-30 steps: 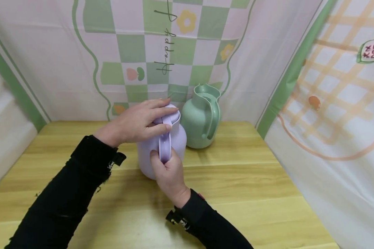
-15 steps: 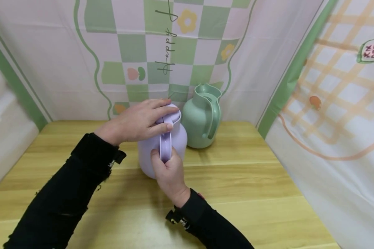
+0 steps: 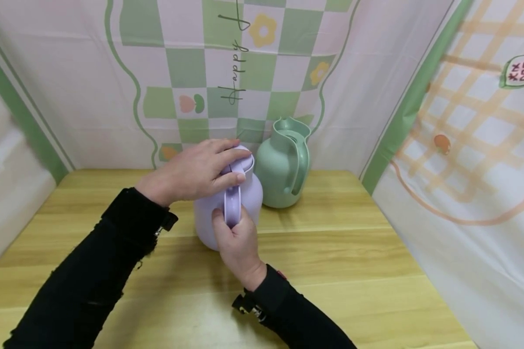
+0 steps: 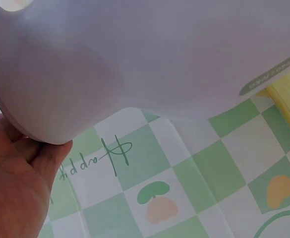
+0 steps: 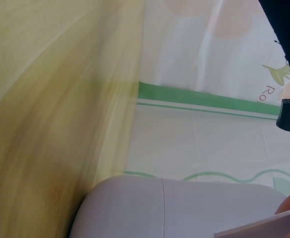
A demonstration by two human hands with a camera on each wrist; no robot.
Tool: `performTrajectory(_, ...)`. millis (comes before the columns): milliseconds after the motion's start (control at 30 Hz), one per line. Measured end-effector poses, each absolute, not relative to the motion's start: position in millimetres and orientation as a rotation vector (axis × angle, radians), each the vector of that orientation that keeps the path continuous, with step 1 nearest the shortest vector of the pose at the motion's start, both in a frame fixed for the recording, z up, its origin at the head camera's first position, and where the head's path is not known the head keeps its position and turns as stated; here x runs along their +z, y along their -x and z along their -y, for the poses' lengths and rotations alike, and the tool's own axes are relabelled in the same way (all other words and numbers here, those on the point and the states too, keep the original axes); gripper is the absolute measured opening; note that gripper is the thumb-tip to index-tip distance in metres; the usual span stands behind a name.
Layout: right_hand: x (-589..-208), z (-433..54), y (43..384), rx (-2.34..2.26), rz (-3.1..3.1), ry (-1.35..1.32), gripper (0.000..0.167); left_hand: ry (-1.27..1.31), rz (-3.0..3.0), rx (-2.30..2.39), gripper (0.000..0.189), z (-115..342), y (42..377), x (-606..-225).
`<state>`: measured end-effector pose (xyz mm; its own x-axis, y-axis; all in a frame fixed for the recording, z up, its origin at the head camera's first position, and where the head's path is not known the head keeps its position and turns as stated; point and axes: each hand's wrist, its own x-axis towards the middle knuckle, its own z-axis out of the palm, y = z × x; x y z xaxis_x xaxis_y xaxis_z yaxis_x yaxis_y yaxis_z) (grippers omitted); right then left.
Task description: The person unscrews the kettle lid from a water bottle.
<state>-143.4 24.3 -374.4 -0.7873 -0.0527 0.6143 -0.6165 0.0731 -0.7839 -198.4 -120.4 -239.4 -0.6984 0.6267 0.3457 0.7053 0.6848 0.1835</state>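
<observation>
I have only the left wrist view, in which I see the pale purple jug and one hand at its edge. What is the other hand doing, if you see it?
Observer: The right hand grips the handle of the purple jug.

Operator: Thank you. Is there also some second vessel?

Observer: Yes, a green jug stands on the table, behind and to the right of the purple one.

Operator: And what do the left fingers cover?

Observer: From above, the left hand lies partly over the lid.

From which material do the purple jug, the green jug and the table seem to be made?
Purple jug: probably matte plastic; smooth, softly shaded surface.
Green jug: likely satin plastic; soft sheen on its handle.
Table: wood or wood-look laminate, satin; streaky grain, soft glare.
</observation>
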Motion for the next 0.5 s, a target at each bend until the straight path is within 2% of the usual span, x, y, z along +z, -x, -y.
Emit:
performTrajectory(200,-373.4,-25.6,143.0,1.778,1.924,-0.681,0.021,1.026,2.648,-0.429,0.059,116.0,195.7,-239.4)
performTrajectory(500,-371.9,-28.6,143.1,1.782,1.924,-0.695,0.013,0.959,2.673,-0.405,0.06,107.6,192.9,-237.4)
